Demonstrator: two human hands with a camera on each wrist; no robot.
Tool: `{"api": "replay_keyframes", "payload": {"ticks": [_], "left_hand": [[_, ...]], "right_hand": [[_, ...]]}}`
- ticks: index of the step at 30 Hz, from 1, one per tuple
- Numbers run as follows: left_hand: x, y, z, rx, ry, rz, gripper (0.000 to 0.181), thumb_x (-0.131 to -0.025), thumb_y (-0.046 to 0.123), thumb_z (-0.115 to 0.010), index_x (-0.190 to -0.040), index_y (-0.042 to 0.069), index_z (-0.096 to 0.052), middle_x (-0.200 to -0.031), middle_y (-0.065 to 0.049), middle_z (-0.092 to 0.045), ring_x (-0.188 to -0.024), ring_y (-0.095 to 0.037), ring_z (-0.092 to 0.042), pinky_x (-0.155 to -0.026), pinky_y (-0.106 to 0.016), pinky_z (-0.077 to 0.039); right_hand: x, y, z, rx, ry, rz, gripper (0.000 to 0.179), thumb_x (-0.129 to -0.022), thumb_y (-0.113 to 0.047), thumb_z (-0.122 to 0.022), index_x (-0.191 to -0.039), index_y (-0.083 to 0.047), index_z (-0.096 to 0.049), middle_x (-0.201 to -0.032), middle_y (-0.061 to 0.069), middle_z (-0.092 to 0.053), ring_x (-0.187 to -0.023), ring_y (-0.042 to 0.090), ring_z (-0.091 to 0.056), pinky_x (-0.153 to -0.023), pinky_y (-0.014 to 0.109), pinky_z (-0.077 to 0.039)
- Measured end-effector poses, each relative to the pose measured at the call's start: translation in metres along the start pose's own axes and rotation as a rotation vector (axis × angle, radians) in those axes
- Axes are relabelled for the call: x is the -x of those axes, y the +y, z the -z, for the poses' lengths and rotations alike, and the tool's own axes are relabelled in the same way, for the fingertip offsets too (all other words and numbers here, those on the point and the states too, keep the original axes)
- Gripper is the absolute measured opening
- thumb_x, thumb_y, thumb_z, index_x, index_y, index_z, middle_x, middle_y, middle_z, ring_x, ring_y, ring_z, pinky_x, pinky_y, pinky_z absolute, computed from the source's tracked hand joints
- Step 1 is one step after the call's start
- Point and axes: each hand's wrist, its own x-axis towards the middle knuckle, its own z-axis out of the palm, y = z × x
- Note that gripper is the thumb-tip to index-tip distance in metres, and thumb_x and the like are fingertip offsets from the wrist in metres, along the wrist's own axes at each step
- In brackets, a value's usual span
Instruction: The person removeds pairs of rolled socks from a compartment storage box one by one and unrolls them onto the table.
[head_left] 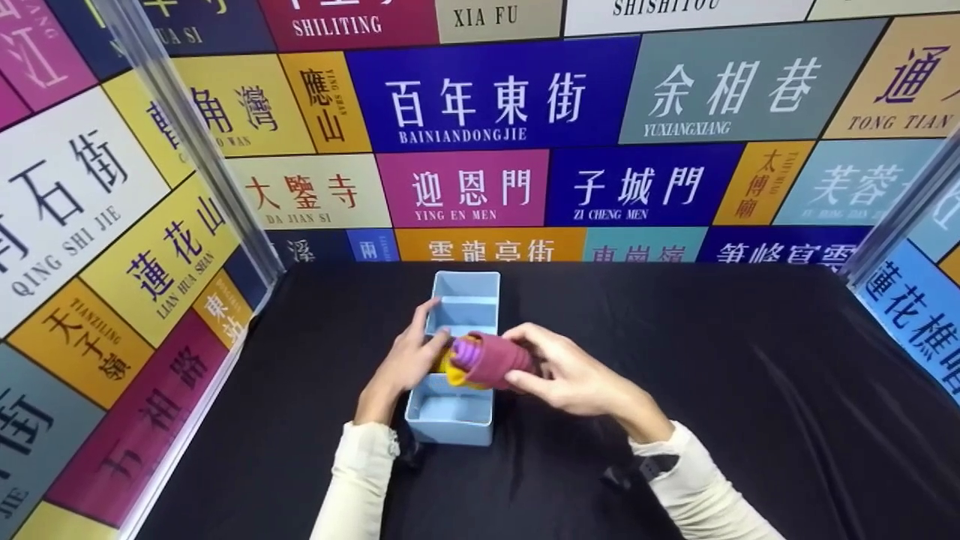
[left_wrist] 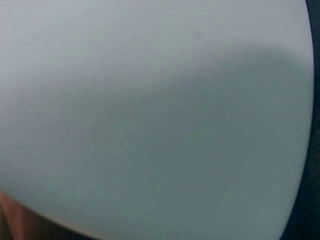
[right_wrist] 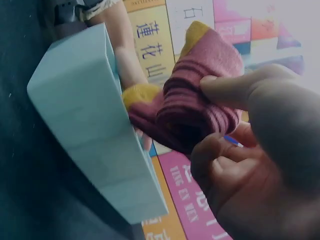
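My right hand (head_left: 574, 371) pinches a rolled pair of maroon socks (head_left: 501, 361) between thumb and fingers, raised over the right edge of a light blue box (head_left: 450, 431). In the right wrist view the socks (right_wrist: 202, 95) show ribbed cuffs and yellow ends, with thumb and fingertips on the roll. A purple ribbed part (head_left: 466, 351) and a yellow part (head_left: 456, 375) show at the roll's left end. At the box's left side is my left hand (head_left: 409, 360), its index finger extended along the rim and its thumb near the yellow part. The left wrist view shows mostly a blurred pale surface.
The box has several compartments in a row, with a divider (head_left: 466, 300) near its far end. It stands on a black cloth (head_left: 637, 315). Behind and beside the cloth stand panels (head_left: 487, 97) with coloured place-name signs, joined at clear corner posts (head_left: 202, 150).
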Motion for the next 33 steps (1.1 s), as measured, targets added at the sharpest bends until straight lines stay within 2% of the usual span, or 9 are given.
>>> {"api": "replay_keyframes", "payload": {"ticks": [3, 7, 14, 20, 27, 33], "left_hand": [[0.001, 0.001, 0.001, -0.001, -0.003, 0.007, 0.065, -0.108, 0.042, -0.058, -0.167, 0.028, -0.036, -0.165, -0.019, -0.051, -0.151, -0.040, -0.052, -0.125, -0.059, -0.039], [0.001, 0.000, 0.000, -0.001, -0.008, 0.012, 0.064, -0.108, 0.042, -0.057, -0.168, 0.028, -0.036, -0.166, -0.019, -0.050, -0.151, -0.040, -0.051, -0.125, -0.059, -0.038], [0.000, 0.000, 0.001, -0.002, -0.016, 0.019, 0.064, -0.109, 0.042, -0.056, -0.168, 0.030, -0.034, -0.167, -0.017, -0.049, -0.153, -0.039, -0.049, -0.125, -0.060, -0.038], [-0.001, 0.000, 0.000, 0.005, -0.027, 0.029, 0.062, -0.110, 0.041, -0.056, -0.168, 0.034, -0.034, -0.168, -0.016, -0.048, -0.153, -0.037, -0.049, -0.126, -0.060, -0.038], [0.000, 0.000, 0.001, 0.010, -0.021, 0.026, 0.062, -0.111, 0.039, -0.056, -0.168, 0.032, -0.035, -0.168, -0.016, -0.048, -0.153, -0.038, -0.049, -0.125, -0.060, -0.038], [0.001, -0.002, 0.000, 0.020, -0.019, 0.048, 0.062, -0.109, 0.044, -0.056, -0.167, 0.037, -0.035, -0.168, -0.014, -0.048, -0.153, -0.037, -0.049, -0.125, -0.062, -0.038]], "right_hand": [[0.008, 0.005, 0.008, -0.062, 0.004, -0.016, 0.039, -0.101, -0.019, -0.078, -0.136, -0.014, -0.061, -0.121, 0.007, -0.069, -0.093, 0.015, -0.069, -0.069, 0.029, -0.061], [0.019, 0.013, 0.017, -0.069, 0.025, -0.019, 0.040, -0.098, -0.017, -0.081, -0.134, -0.015, -0.063, -0.118, 0.007, -0.073, -0.084, 0.014, -0.068, -0.063, 0.025, -0.058], [0.034, 0.030, 0.031, -0.085, 0.076, -0.022, 0.044, -0.091, -0.010, -0.087, -0.130, -0.017, -0.067, -0.119, 0.005, -0.074, -0.100, 0.020, -0.071, -0.083, 0.026, -0.062], [0.047, 0.041, 0.043, -0.051, 0.098, -0.003, 0.045, -0.092, -0.011, -0.085, -0.132, -0.019, -0.066, -0.119, 0.005, -0.072, -0.097, 0.019, -0.071, -0.083, 0.025, -0.058], [0.069, 0.059, 0.053, -0.103, 0.052, -0.054, 0.039, -0.096, -0.008, -0.079, -0.132, -0.016, -0.067, -0.110, 0.008, -0.072, -0.093, 0.020, -0.070, -0.080, 0.029, -0.058], [0.075, 0.076, 0.052, -0.122, -0.020, -0.090, 0.033, -0.100, -0.010, -0.075, -0.132, -0.013, -0.067, -0.111, 0.011, -0.072, -0.092, 0.018, -0.068, -0.079, 0.028, -0.058]]}}
